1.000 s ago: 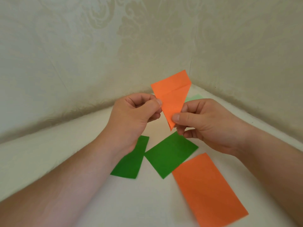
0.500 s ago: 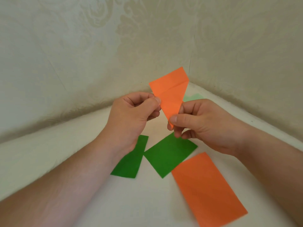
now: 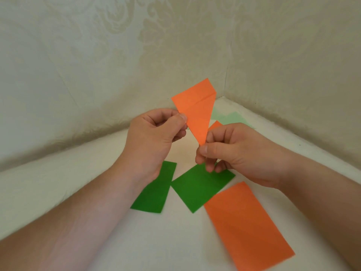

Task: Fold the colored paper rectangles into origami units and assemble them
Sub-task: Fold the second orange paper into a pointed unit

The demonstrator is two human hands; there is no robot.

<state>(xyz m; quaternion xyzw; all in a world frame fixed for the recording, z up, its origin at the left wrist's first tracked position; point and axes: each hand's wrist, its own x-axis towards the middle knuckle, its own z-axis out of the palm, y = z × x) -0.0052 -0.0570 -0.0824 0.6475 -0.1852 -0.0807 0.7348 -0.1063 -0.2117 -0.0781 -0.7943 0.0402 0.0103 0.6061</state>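
The right hand (image 3: 240,153) pinches the lower tip of the folded orange paper (image 3: 197,112), having slid down to it within the last second; the left hand (image 3: 154,141) pinches its left edge. The paper is held above the desk (image 3: 58,188), over two green rectangles (image 3: 201,185) and an orange rectangle (image 3: 248,225). Judging by this, the crease is being sharpened.

Soft, even, fairly dim light with a greenish-yellow cast and no glare. Faint shadows gather where the walls (image 3: 78,75) meet the table (image 3: 39,182). Wide-angle bending curves the edges; detail looks slightly soft.
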